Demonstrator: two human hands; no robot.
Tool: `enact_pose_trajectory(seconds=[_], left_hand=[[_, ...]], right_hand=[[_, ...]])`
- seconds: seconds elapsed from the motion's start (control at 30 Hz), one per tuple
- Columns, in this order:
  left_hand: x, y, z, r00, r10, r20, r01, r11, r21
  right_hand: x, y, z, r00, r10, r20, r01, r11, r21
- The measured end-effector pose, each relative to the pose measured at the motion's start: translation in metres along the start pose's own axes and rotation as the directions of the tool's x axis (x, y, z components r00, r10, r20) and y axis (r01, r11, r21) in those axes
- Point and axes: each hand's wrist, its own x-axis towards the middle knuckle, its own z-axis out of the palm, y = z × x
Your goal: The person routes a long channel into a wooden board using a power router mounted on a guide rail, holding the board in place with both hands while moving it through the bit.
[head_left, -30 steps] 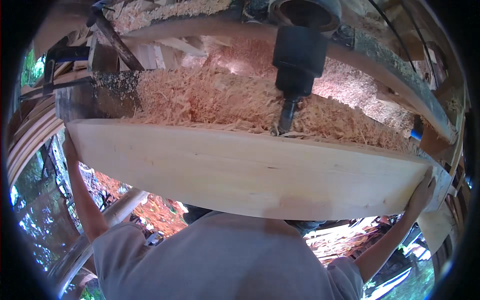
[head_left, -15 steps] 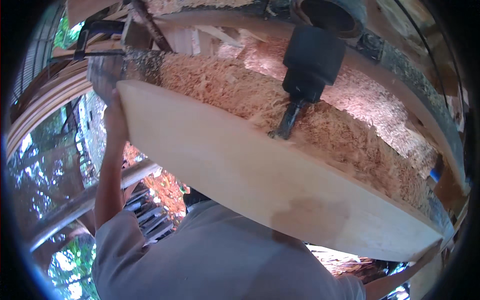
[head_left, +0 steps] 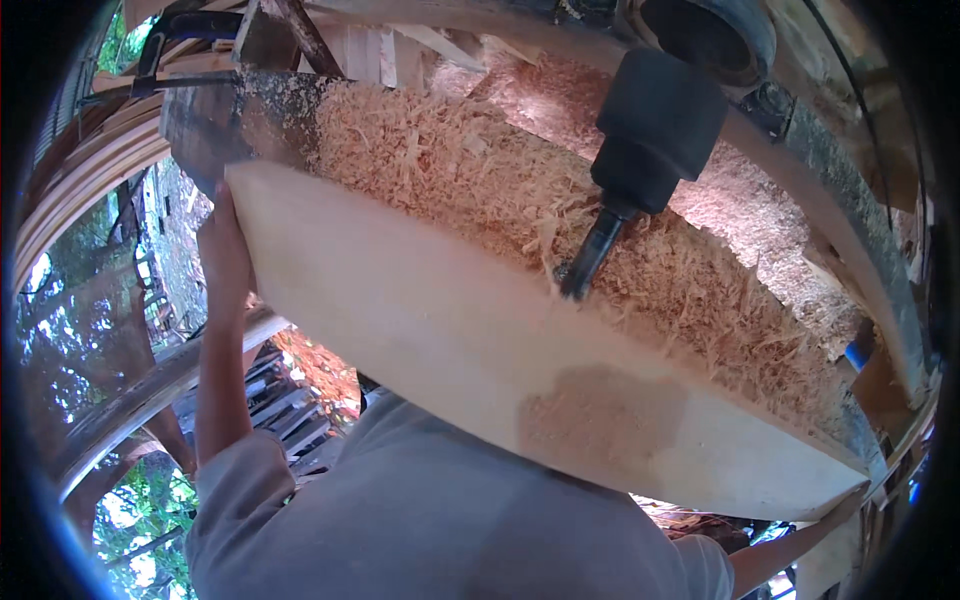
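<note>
A long pale wooden board point(head_left: 430, 300) stretches across in front of my chest, slanting down to the right. My left hand point(head_left: 226, 245) grips its left end; the fingertips are partly hidden by the wood. At the far right corner my right hand point(head_left: 848, 503) holds the other end, with most of its fingers out of sight. A dark drill bit point(head_left: 595, 250) in a black chuck point(head_left: 660, 130) meets the board's far edge near the middle. Coarse wood shavings point(head_left: 470, 170) lie heaped along that edge.
Behind the shavings a curved machine frame point(head_left: 850, 190) arches around the chuck. A clamp-like metal frame point(head_left: 150, 55) and stacked wood strips point(head_left: 100, 190) are at the upper left. A round pole point(head_left: 170, 375) runs beside my left forearm. A dark shadow falls on the board.
The board has shifted slightly left relative to the bit, with both hands still on its ends. The whole view has moved a little, and shavings near the bit lie differently.
</note>
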Motion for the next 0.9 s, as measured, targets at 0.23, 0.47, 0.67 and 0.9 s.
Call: enact_pose_trajectory(seconds=[0.23, 0.47, 0.67, 0.9], left_hand=[[0.011, 0.02, 0.009, 0.997, 0.067, 0.036, -0.064, 0.995, -0.073], [0.088, -0.023, -0.008, 0.998, 0.024, 0.053, -0.031, 0.988, 0.149], [0.17, -0.081, -0.03, 0.979, 0.187, -0.081, -0.178, 0.979, 0.103], [0.289, -0.198, -0.085, 0.991, 0.137, 0.006, -0.137, 0.987, 0.087]], right_hand=[[-0.02, -0.049, -0.005, 0.999, 0.032, 0.03, -0.035, 0.994, 0.106], [-0.09, -0.069, -0.006, 0.986, 0.101, 0.132, -0.142, 0.921, 0.363], [-0.197, -0.159, 0.038, 0.983, -0.02, 0.182, -0.068, 0.883, 0.464], [-0.283, -0.238, 0.08, 0.996, -0.015, 0.086, -0.026, 0.887, 0.461]])
